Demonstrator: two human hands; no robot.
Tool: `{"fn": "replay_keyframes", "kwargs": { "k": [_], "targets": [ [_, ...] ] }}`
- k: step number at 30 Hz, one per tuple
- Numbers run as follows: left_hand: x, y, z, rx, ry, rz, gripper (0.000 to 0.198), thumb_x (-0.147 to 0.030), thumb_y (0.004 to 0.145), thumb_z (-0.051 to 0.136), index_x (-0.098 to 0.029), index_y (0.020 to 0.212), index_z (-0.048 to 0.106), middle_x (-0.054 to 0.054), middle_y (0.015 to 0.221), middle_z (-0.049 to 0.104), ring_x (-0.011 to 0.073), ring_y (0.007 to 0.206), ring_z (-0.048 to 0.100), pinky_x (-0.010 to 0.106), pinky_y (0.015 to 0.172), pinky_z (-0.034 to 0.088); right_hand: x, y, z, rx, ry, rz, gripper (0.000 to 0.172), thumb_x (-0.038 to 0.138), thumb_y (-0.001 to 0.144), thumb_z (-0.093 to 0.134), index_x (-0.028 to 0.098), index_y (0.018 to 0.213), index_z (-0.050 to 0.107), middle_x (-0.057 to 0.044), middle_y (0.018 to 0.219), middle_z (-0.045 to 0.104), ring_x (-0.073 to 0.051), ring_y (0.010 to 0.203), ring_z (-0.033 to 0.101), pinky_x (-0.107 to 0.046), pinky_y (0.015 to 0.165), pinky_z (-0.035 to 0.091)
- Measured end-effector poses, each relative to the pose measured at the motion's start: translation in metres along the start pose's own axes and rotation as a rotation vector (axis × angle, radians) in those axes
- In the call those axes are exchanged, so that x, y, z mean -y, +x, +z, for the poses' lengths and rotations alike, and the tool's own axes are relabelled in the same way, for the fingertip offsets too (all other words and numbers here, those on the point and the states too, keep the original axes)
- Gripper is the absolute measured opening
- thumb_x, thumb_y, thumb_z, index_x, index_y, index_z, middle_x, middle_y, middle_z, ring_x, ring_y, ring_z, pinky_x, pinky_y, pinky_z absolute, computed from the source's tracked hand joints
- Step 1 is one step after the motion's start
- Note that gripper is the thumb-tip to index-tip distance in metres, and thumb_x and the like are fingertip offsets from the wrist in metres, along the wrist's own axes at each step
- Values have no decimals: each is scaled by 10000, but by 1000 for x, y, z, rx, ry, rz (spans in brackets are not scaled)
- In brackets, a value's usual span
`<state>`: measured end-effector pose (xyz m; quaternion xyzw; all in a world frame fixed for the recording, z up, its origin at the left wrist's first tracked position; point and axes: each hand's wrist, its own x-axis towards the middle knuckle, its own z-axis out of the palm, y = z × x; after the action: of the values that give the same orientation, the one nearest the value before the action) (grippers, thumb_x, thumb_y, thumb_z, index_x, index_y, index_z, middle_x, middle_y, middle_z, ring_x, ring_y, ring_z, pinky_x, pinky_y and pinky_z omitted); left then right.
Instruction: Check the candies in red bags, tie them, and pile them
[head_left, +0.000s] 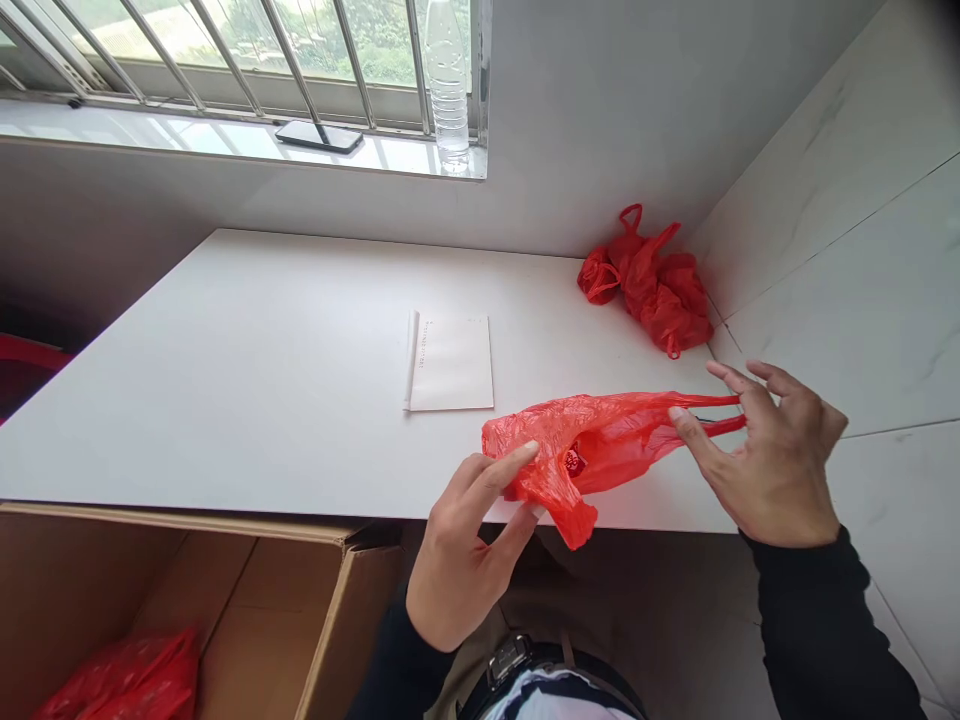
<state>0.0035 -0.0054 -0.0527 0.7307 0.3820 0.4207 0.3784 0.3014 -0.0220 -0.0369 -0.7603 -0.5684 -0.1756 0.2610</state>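
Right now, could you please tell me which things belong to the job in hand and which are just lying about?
In hand: red bag, stretched between the left hand and right hand.
Lying about: crumpled red bags in the corner, white paper, phone and water bottle on the sill, cardboard box holding more red bags.

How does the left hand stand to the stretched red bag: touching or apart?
Touching. The head view shows the left hand pinching the red bag between two fingers.
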Motion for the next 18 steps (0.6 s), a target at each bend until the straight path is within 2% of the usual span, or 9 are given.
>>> {"fn": "replay_keyframes", "kwargs": {
  "k": [1,3,6,8,10,12,14,16,18],
  "targets": [
    [0,2,1,14,26,36,528,-121,943,617,-341,1420,560,30,1002,637,145,882,616,278,828,531,-4,1,-2,2,-6,16,550,499,869,696,233,1346,634,-193,1428,526,-432,1328,469,-636,1070,386],
    [-1,4,3,-5,63,89,409,-105,930,621,-301,1288,658,30,947,606,142,836,610,266,762,530,-10,1,-7,115,40,96,443,492,875,668,247,1243,688,-151,1259,659,-385,1148,601,-610,965,473],
    [-5,5,6,-145,136,101,212,-115,907,628,-243,1053,712,69,1037,578,195,962,617,318,825,539,-9,-1,-21,271,226,275,282,476,880,635,295,1069,739,-55,1017,748,-280,853,675,-478,768,555],
    [-11,6,6,-242,82,52,134,-159,933,590,-226,1001,684,110,1216,575,260,1166,580,396,971,506,0,-3,-36,202,376,319,258,458,845,679,327,1057,741,-32,1023,751,-265,858,691,-441,759,570],
    [-20,9,6,-276,-155,-54,164,-262,999,509,-219,992,668,119,1244,611,281,1223,572,432,1040,471,12,-5,-51,88,513,277,221,376,828,725,346,1046,741,-32,1032,743,-260,895,702,-416,794,585],
    [-29,15,6,-278,-472,-170,281,-386,1037,444,-219,932,643,89,982,683,251,1017,661,415,961,513,25,-5,-65,28,645,183,182,280,839,731,354,1005,747,-47,1014,728,-260,878,702,-402,771,597],
    [-37,22,8,-277,-696,-250,319,-467,1027,458,-228,857,584,-6,625,556,181,640,607,359,767,543,35,-4,-73,34,773,57,221,225,850,719,361,1022,748,-60,1028,712,-274,881,695,-406,712,598],
    [-43,28,9,-262,-735,-328,310,-505,999,515,-236,848,545,-77,503,373,117,438,396,281,558,464,43,-1,-76,95,880,-70,264,207,857,703,361,1069,736,-61,1016,699,-277,881,685,-396,659,595],
    [-50,30,11,-259,-615,-391,280,-503,968,578,-235,888,585,-86,502,367,99,411,308,249,463,382,53,2,-75,192,932,-198,260,194,874,687,353,1078,717,-54,973,685,-256,869,678,-362,635,593]
  ]
}}
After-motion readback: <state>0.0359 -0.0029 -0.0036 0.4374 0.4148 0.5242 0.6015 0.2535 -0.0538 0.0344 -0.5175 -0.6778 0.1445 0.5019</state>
